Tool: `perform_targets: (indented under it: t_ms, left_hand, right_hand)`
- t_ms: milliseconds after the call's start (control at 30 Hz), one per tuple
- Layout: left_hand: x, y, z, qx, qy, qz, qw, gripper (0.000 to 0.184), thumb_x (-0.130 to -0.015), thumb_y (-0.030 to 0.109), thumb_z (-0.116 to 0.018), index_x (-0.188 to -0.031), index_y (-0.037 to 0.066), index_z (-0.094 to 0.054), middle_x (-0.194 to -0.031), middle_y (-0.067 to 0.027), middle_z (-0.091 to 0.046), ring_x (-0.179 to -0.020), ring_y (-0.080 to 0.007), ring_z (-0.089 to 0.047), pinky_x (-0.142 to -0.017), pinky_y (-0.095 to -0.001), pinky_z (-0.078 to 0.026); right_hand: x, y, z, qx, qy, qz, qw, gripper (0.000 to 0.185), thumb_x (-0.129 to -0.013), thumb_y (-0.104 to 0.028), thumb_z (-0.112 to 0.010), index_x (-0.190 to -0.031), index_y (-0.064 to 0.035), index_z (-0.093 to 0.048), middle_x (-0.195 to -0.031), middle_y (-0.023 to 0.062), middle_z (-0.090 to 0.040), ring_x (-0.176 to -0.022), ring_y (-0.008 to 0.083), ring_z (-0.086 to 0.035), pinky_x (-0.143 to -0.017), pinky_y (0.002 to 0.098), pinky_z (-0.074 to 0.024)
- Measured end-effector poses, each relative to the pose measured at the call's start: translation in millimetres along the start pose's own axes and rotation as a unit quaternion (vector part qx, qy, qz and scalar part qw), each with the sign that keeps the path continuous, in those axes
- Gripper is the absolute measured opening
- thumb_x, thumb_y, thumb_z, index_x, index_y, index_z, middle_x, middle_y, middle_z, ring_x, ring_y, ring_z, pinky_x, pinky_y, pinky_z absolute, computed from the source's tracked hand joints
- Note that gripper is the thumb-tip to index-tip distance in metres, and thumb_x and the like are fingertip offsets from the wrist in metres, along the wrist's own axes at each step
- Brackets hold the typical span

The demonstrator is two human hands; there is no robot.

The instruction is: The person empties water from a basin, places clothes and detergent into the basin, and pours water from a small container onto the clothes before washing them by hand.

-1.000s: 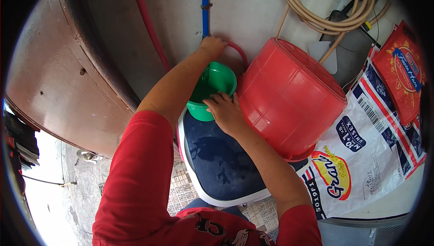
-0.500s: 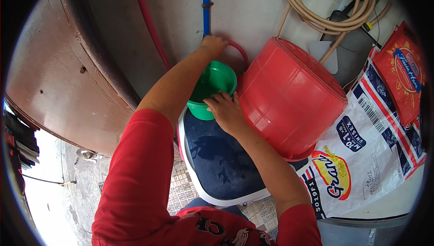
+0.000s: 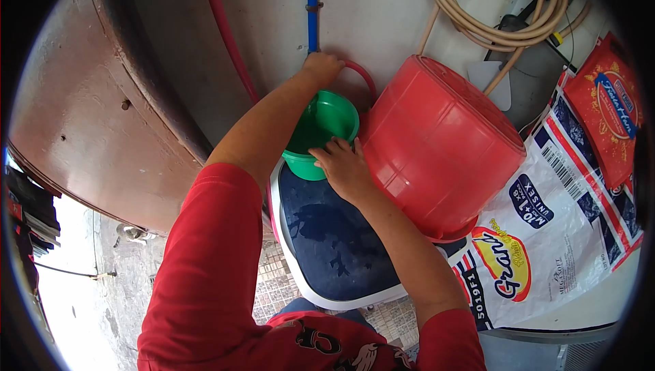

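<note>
My left hand reaches up to the wall at the lower end of a blue pipe. Its fingers are curled round something there that the hand itself hides. A red hose curves away beside it. Below stands a round green plastic tub, its mouth upward, partly covered by my left forearm. My right hand grips the tub's near right rim, with fingertips reaching over the edge. The tub rests at the far end of a dark blue lid-like surface with a white rim, which has wet patches on it.
A red bucket lies tipped close to the tub's right. Further right are a white printed plastic bag and a red packet. A coiled beige hose hangs above. A large brown curved metal panel stands at left.
</note>
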State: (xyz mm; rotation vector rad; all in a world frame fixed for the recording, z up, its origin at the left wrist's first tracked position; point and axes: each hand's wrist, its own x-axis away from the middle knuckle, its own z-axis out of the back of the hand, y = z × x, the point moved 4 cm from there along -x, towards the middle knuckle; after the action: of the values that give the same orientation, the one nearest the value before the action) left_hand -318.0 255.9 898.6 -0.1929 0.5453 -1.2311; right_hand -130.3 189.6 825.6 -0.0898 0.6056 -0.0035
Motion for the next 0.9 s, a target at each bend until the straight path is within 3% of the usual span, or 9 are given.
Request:
perform_targets:
  t_ms: [900]
  left_hand:
    - [-0.7, -2.5, -7.4, 0.021, 0.042, -0.006, 0.999, 0.016, -0.076, 0.012, -0.047, -0.089, 0.012, -0.057, -0.083, -0.0074, -0.058, -0.077, -0.0246, -0.059, -0.062, -0.0348, -0.049]
  right_hand:
    - [0.6, 2.1, -2.2, 0.003, 0.002, 0.004, 1.0, 0.022, -0.078, -0.02, -0.05, -0.099, -0.0139, -0.053, -0.089, 0.0056, -0.053, -0.099, 0.0227, -0.045, -0.087, 0.0534, -0.0296]
